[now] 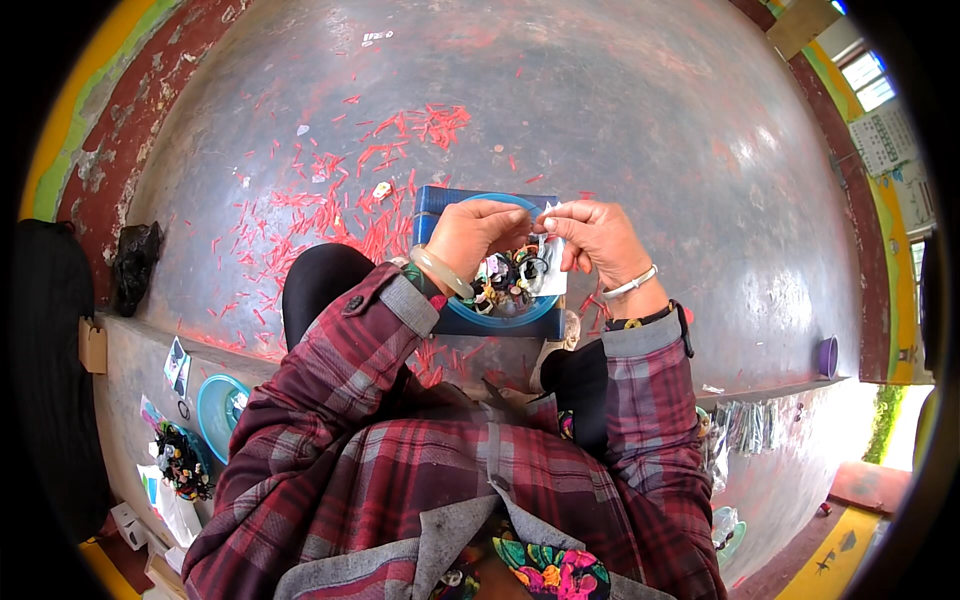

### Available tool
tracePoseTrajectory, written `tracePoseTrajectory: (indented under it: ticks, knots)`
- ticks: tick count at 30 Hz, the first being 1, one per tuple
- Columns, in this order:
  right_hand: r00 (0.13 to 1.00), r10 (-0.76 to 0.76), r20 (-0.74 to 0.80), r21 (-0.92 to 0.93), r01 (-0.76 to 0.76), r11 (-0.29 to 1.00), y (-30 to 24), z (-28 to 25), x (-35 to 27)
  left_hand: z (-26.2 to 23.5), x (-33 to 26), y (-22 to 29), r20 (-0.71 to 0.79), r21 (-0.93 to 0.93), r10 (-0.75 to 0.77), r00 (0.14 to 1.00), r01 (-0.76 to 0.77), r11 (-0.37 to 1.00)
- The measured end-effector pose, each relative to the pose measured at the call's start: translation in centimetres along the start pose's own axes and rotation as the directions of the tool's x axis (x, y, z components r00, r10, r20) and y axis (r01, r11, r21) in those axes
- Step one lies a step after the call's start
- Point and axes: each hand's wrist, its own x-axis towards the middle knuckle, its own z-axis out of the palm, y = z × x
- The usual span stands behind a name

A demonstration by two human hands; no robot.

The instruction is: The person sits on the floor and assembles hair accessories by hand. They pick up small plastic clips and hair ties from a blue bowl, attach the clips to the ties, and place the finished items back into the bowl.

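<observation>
Plaid sleeves (400, 400) nearest — left hand (470, 235), right hand (595, 240) pinch small card (553, 262) above blue bowl (500, 300); loose grip could drop it into trinkets (505, 280).

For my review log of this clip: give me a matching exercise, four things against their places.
Things:
1. blue bowl
2. black bag
3. purple cup
4. red scraps

Places:
A. far right, on the ledge
B. scattered over the grey floor
C. under both hands, on a dark blue box
D. far left, by the wall

Pairs: 1-C, 2-D, 3-A, 4-B
</observation>
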Motion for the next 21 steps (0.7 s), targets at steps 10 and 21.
tracePoseTrajectory:
  ticks: [10,21]
  knots:
    - [0.992,0.060,0.110,0.044,-0.065,0.997,0.3,-1.2,0.0,0.7,-0.9,0.7,0.184,-0.014,0.006,0.983,-0.003,1.000]
    - [0.987,0.065,0.146,0.076,-0.077,0.994,0.1,-0.6,0.0,0.6,-0.7,0.0,0.239,-0.036,0.059,0.969,-0.052,0.998]
